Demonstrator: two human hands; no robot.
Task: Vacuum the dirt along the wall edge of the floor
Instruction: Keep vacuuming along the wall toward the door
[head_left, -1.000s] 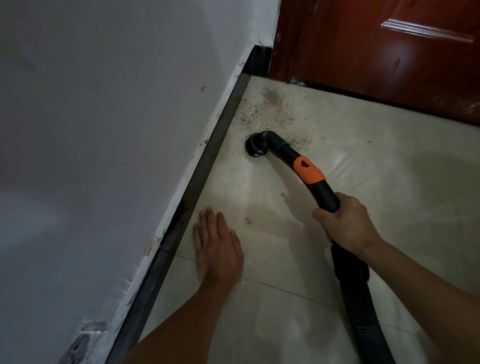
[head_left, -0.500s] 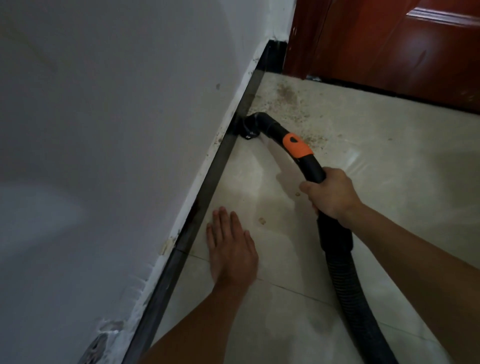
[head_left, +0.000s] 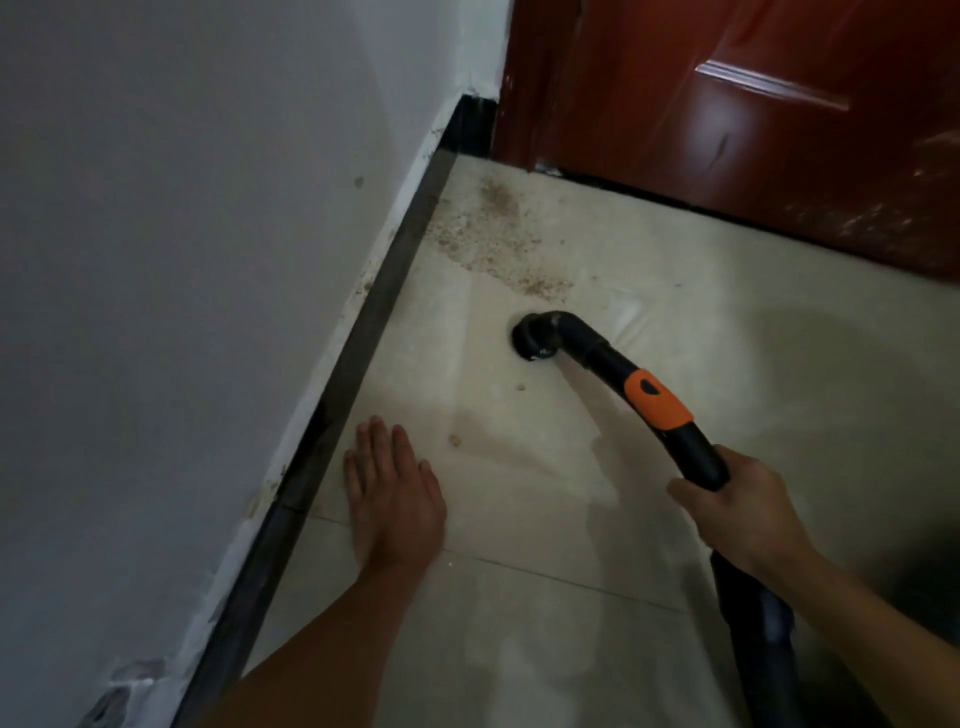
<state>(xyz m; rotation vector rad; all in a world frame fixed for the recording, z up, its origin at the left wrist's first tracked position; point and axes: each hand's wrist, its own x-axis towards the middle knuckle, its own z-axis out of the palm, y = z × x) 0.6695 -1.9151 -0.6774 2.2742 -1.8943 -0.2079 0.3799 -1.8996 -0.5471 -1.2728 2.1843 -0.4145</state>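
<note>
Half a second ago the nozzle was tucked against the skirting. It has since been drawn back onto open tile, ahead and to the left of the right hand, and now sits apart from the wall edge. That hand's fingers are curled round the black wand just below its orange collar. The left hand lies flat on the floor, fingers straight and holding nothing, just beside the skirting, much as it lay before.

The dirt is spread beyond the nozzle, well ahead of both hands, in the corner where the wall meets the door, and most of it looks untouched. Loose crumbs lie between the left hand's fingertips and the nozzle.

To do this pass well, I judge the mouth should stay flat on the tile. It should travel slowly forward along the skirting into that patch, in overlapping strokes, rather than skating across the middle. Whether the mouth is sealed to the floor just now is hard to tell from this angle. The crumbs nearer the left hand want picking up on the way back
</note>
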